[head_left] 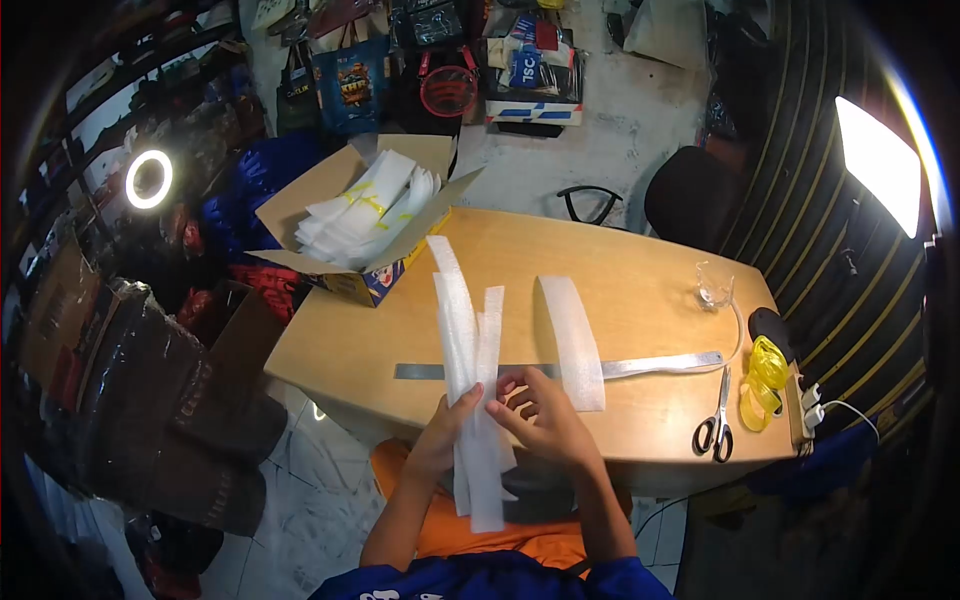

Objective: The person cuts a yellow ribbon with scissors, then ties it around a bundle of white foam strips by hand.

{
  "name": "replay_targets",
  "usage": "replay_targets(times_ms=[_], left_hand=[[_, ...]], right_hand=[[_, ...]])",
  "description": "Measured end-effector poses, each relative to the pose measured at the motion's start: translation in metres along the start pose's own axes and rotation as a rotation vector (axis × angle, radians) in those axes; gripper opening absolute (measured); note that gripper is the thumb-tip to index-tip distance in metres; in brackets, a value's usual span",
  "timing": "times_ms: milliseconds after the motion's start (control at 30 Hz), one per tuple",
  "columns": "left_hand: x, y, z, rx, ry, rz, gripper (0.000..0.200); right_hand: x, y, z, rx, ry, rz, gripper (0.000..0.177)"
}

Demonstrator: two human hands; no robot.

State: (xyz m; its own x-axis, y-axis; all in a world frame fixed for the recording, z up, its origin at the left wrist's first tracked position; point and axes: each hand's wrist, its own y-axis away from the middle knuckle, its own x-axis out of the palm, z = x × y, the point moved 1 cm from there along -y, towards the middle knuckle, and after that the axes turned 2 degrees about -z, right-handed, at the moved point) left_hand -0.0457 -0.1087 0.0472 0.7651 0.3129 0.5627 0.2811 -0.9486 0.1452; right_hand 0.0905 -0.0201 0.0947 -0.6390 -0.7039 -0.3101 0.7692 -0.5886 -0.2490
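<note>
Both hands are working close together at the near edge of the table [640, 280]: the left hand [445, 442] is pinching the white foam strips [466, 335], and the right hand [542, 415] is resting spread fingers on them. Seemingly the strips are being evened into a stack. Another strip [572, 340] is lying just beside, across the metal ruler [420, 371]. Squaring the limp, overhanging ends is calling for a light, steady pinch.
</note>
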Motion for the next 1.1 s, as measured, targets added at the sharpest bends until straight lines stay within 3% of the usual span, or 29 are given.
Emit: replay_targets(times_ms=[233,367,433,567,667,767,833,967,1033,1100], left_hand=[[0.001,0.005,0.015,0.116,-0.149,-0.161,0.032],[0.003,0.005,0.008,0.122,-0.175,-0.192,0.038],[0.0,0.004,0.004,0.152,0.113,-0.158,0.046],[-0.021,-0.003,0.014,0.174,0.233,-0.108,0.054],[-0.035,-0.003,0.029,0.064,0.411,-0.043,0.058],[-0.021,0.003,0.025,0.157,0.244,-0.166,0.062],[-0.011,0.008,0.019,0.222,0.059,-0.206,0.064],[-0.014,0.006,0.021,0.171,-0.023,-0.191,0.065],[-0.012,0.006,0.022,0.156,0.133,-0.17,0.068],[-0.015,0.005,0.026,0.102,0.224,-0.138,0.071]], right_hand=[[0.02,0.018,-0.009,0.138,-0.119,-0.087,0.038],[0.016,0.022,-0.015,0.157,-0.248,-0.083,0.033],[0.013,0.025,-0.018,0.179,-0.446,-0.022,0.026],[0.016,0.034,-0.015,0.221,-0.438,0.076,0.023],[0.021,0.039,-0.018,0.242,-0.457,0.131,0.025],[0.024,0.043,-0.031,0.236,-0.393,0.174,0.025],[0.024,0.045,-0.033,0.262,-0.171,0.208,0.025],[0.023,0.045,-0.026,0.291,0.049,0.289,0.025],[0.031,0.048,-0.04,0.196,-0.231,0.114,0.025],[0.033,0.047,-0.028,0.206,-0.36,0.106,0.025]])
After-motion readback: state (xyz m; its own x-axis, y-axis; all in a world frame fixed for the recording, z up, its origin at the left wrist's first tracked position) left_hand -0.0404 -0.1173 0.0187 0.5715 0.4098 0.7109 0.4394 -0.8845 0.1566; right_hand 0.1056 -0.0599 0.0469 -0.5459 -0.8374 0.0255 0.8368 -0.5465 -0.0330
